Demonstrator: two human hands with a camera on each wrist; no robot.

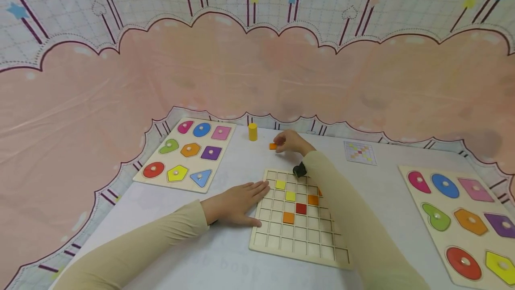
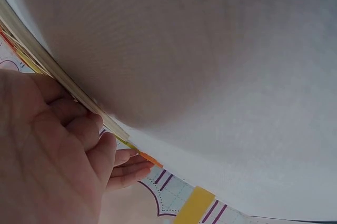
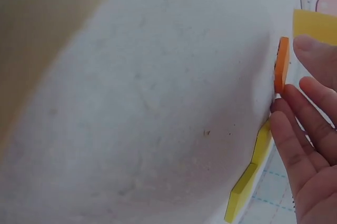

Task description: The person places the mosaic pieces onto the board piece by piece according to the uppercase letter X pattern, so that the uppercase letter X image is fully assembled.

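My right hand (image 1: pixel 290 141) is beyond the far edge of the wooden grid board (image 1: pixel 273 238), its thumb and fingertips pinching a small orange square tile (image 1: pixel 273 146) on the table. In the right wrist view the orange tile (image 3: pixel 282 66) sits between thumb and finger, with yellow tiles (image 3: pixel 243 191) close by. My left hand (image 1: pixel 239 201) rests flat at the board's left edge, fingers outstretched. On the grid, yellow tiles (image 1: pixel 290 196), a red tile (image 1: pixel 301 208) and orange tiles (image 1: pixel 288 218) form diagonals. My right sleeve hides the board's right part.
A yellow cylinder (image 1: pixel 252 132) stands at the back. A shape puzzle board (image 1: pixel 219 147) lies at left and another puzzle board (image 1: pixel 446 191) at right. A pattern card (image 1: pixel 360 153) showing a coloured X lies back right. A patterned cloth (image 1: pixel 257 71) hangs behind the table.
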